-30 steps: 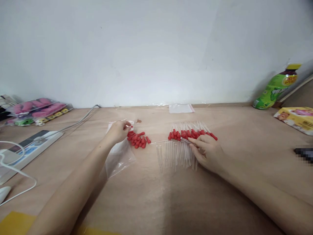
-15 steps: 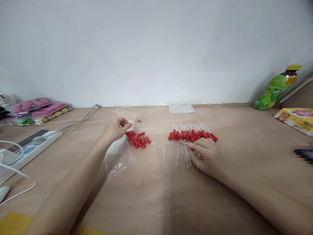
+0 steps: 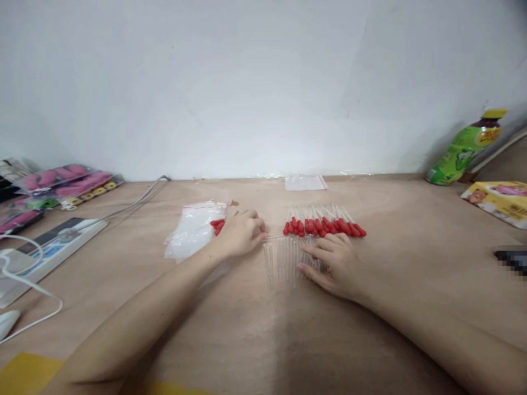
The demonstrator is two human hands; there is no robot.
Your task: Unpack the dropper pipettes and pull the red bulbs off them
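Note:
My left hand is low over the loose pile of red rubber bulbs, which it mostly covers. Its fingers curl closed near the left end of a thin clear rod, and what they hold is hidden. On the right, my right hand rests over a row of clear thin dropper tubes, thumb and forefinger apart, with nothing visible between them. Behind these tubes lies a row of droppers fitted with red bulbs, their clear stems pointing to the wall.
Clear zip bags lie left of the bulbs, another flat bag by the wall. A power strip with cables and bagged pink items are at left. A green bottle and yellow box stand at right.
My left hand has moved right and nearer, from the zip bag to over the red bulbs. My right hand has shifted slightly left, its thumb and forefinger parting.

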